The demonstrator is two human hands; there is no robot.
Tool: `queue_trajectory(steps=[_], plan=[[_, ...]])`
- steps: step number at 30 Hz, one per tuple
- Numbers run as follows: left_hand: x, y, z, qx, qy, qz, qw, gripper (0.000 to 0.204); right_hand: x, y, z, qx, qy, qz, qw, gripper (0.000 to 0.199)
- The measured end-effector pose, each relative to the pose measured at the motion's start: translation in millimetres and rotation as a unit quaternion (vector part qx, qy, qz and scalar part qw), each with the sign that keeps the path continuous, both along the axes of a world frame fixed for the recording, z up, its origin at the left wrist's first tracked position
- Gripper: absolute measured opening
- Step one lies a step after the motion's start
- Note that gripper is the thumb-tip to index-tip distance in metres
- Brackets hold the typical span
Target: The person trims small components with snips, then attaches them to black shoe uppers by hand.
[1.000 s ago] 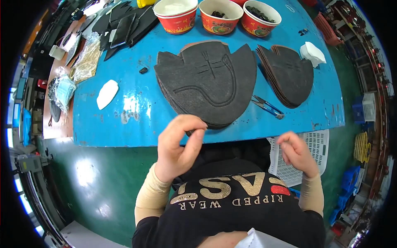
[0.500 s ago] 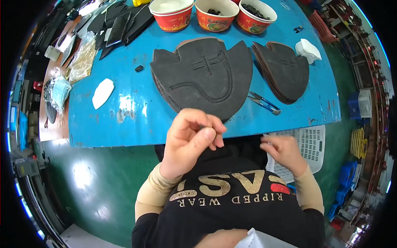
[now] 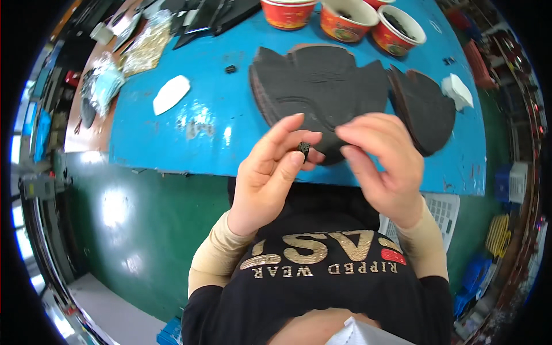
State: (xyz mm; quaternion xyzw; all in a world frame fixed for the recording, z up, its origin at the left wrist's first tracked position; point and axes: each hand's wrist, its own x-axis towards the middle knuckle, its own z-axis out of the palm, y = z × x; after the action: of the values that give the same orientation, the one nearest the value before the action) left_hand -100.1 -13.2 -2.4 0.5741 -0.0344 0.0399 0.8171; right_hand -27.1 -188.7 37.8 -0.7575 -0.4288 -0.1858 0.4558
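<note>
Right hand (image 3: 394,167) is now rising beside left hand (image 3: 265,175), which is pinching small black piece (image 3: 305,149) near dark stack (image 3: 322,66); right fingertips (image 3: 355,135) nearly meeting, any hold unclear. Loosening pinch could be risking a drop.

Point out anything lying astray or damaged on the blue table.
A small black scrap lies loose left of the larger black stack, away from the rightmost red paper bowl that holds dark bits. The blue tabletop also looks scuffed.
</note>
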Motion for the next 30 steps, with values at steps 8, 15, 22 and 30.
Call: queue_trajectory(steps=[8,15,22,30], plan=[[24,93,-46,0.639,-0.107,0.251,0.72,0.017,-8,-42,-25,-0.06,0.126,-0.056,0.989,0.021],[98,114,-32,0.698,-0.163,0.225,0.66,0.025,-7,-64,-27,-0.042,0.117,-0.076,0.989,0.019],[150,141,-64,0.689,-0.083,0.141,0.706,0.01,-10,-64,-32,-0.053,0.078,-0.087,0.992,0.019],[82,55,0,0.27,-0.075,0.182,0.943,0.007,-2,-39,-31,0.053,0.092,-0.054,0.993,0.025]])
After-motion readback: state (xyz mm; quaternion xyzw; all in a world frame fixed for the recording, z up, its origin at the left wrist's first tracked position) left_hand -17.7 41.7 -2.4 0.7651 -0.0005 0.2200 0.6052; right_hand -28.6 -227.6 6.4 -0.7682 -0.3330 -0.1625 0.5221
